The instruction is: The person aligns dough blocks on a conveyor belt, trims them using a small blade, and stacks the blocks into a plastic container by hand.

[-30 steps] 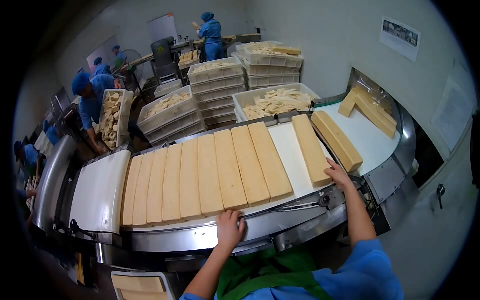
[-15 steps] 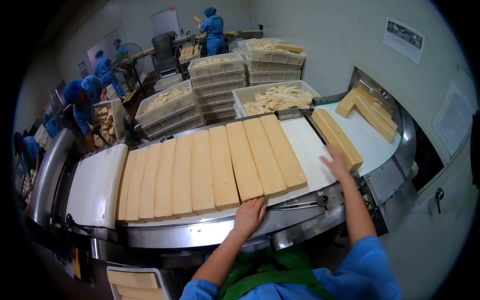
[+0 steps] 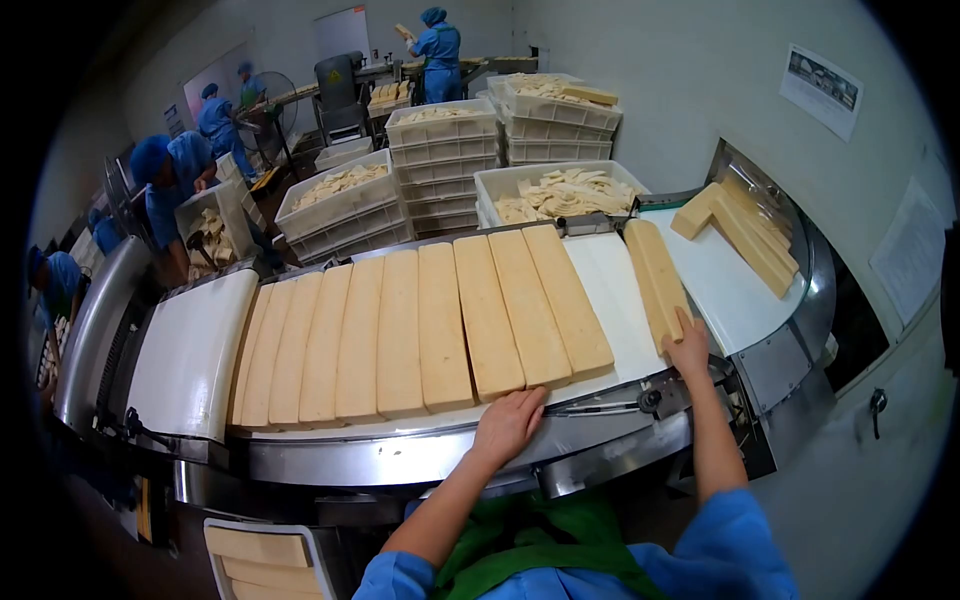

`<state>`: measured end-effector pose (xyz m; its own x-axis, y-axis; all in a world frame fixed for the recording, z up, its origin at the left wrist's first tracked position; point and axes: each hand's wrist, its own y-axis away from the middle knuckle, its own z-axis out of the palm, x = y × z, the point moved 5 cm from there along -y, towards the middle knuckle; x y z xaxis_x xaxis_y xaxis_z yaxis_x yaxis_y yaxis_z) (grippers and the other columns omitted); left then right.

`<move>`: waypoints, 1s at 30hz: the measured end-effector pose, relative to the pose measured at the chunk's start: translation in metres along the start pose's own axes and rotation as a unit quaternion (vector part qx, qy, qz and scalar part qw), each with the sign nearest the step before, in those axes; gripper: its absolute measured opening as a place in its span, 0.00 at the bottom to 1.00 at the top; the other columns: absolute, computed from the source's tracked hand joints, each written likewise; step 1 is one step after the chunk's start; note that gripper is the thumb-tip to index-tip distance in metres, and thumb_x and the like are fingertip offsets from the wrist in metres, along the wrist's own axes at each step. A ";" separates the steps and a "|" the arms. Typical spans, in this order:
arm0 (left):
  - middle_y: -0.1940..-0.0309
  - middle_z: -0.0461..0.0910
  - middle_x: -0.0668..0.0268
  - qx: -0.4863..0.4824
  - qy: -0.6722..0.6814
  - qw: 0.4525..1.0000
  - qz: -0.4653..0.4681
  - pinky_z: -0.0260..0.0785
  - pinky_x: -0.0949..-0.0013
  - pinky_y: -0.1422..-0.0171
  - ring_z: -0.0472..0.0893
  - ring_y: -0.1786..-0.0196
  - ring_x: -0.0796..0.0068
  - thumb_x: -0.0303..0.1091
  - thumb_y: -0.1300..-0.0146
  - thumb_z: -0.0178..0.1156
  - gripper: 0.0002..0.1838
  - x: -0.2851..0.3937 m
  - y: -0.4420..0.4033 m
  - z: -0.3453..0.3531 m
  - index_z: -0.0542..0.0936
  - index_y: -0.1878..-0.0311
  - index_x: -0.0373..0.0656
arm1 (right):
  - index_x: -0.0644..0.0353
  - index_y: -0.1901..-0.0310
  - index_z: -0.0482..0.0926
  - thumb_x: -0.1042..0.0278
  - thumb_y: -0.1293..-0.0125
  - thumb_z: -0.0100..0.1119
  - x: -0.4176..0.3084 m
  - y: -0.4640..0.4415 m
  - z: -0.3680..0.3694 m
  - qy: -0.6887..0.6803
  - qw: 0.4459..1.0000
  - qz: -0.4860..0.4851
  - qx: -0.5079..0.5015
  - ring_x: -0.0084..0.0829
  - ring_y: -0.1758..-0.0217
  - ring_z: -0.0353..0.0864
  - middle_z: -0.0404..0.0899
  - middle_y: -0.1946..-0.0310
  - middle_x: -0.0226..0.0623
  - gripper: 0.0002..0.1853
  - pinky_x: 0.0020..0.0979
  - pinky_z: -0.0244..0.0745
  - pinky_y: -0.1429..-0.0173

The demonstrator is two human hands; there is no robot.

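A row of long pale-yellow blocks [image 3: 396,330] lies side by side across the white conveyor belt [image 3: 612,285]. My left hand [image 3: 510,422] rests at the near ends of the row's right-hand blocks, its fingers extended against them. To the right, a separate long pale-yellow block [image 3: 655,275] lies at the joint between the belt and the curved section. My right hand [image 3: 690,350] is closed around the near end of this block. More blocks [image 3: 745,235] sit at an angle on the curved white belt [image 3: 715,270], touching neither hand.
Behind the conveyor stand stacked white crates [image 3: 440,150] and a large crate [image 3: 500,185] filled with pale offcuts. A tray of blocks [image 3: 262,565] sits below on the left. Several co-workers in blue, one tipping a crate [image 3: 222,225], work at the back left. A wall bounds the right.
My right hand has moved onto the near end of the separate block, which has shifted left towards the row. My left hand stays by the row. The view has shifted slightly.
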<state>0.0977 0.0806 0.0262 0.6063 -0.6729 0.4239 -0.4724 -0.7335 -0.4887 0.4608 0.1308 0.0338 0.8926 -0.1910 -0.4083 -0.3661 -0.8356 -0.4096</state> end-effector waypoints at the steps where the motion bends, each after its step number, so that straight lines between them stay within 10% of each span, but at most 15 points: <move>1: 0.61 0.78 0.59 0.000 0.001 1.000 -0.001 0.70 0.61 0.53 0.78 0.57 0.61 0.35 0.38 0.56 0.15 -0.001 -0.002 0.001 0.75 0.50 0.43 | 0.51 0.37 0.70 0.60 0.51 0.62 0.000 0.000 0.001 0.001 1.000 -0.001 -0.001 0.50 0.50 0.70 0.71 0.56 0.50 0.34 0.43 0.68 0.44; 7: 0.66 0.81 0.59 0.073 0.003 0.997 -0.030 0.72 0.60 0.59 0.80 0.63 0.58 0.32 0.37 0.55 0.11 -0.002 -0.004 -0.004 0.78 0.53 0.41 | 0.59 0.42 0.72 0.64 0.39 0.55 0.069 -0.026 0.053 -0.376 0.920 0.087 -0.061 0.40 0.52 0.78 0.78 0.54 0.52 0.23 0.35 0.71 0.49; 14: 0.67 0.82 0.58 0.105 0.041 0.993 -0.044 0.73 0.60 0.62 0.81 0.65 0.58 0.33 0.37 0.56 0.08 -0.011 0.001 -0.006 0.80 0.60 0.41 | 0.58 0.38 0.68 0.67 0.45 0.63 -0.107 0.027 0.001 -0.089 0.989 -0.114 -0.013 0.44 0.51 0.77 0.75 0.53 0.46 0.31 0.38 0.72 0.45; 18: 0.68 0.82 0.58 0.100 0.049 0.992 -0.065 0.73 0.60 0.63 0.81 0.66 0.58 0.33 0.37 0.56 0.07 -0.014 0.002 -0.005 0.79 0.61 0.41 | 0.57 0.35 0.66 0.66 0.44 0.64 -0.078 0.008 0.013 -0.087 0.987 -0.068 -0.121 0.38 0.49 0.77 0.76 0.51 0.42 0.33 0.34 0.72 0.45; 20: 0.71 0.81 0.59 0.098 0.046 0.992 -0.059 0.73 0.59 0.65 0.80 0.68 0.58 0.33 0.38 0.56 0.07 -0.012 0.001 -0.006 0.79 0.62 0.42 | 0.54 0.33 0.65 0.64 0.40 0.63 -0.053 -0.008 0.031 -0.408 0.884 -0.019 -0.227 0.30 0.47 0.76 0.76 0.47 0.36 0.33 0.29 0.71 0.46; 23: 0.73 0.79 0.59 0.107 0.046 0.992 -0.053 0.72 0.59 0.68 0.80 0.71 0.58 0.34 0.38 0.55 0.06 -0.014 0.001 -0.006 0.78 0.64 0.43 | 0.55 0.33 0.64 0.64 0.36 0.60 -0.047 0.008 0.023 -0.419 0.835 0.171 -0.312 0.24 0.45 0.73 0.74 0.44 0.33 0.30 0.25 0.70 0.45; 30: 0.74 0.79 0.59 0.114 0.048 0.991 -0.052 0.72 0.58 0.68 0.79 0.72 0.58 0.36 0.37 0.55 0.08 -0.012 0.000 -0.006 0.78 0.67 0.42 | 0.61 0.35 0.66 0.64 0.34 0.58 -0.076 0.011 0.053 -0.459 0.813 0.095 -0.345 0.21 0.45 0.71 0.73 0.44 0.31 0.27 0.24 0.66 0.42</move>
<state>0.0861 0.0879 0.0258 0.5759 -0.6084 0.5461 -0.2472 -0.7663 -0.5930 0.3744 0.1637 0.0169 0.1477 -0.1511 -0.9774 0.0435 -0.9863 0.1590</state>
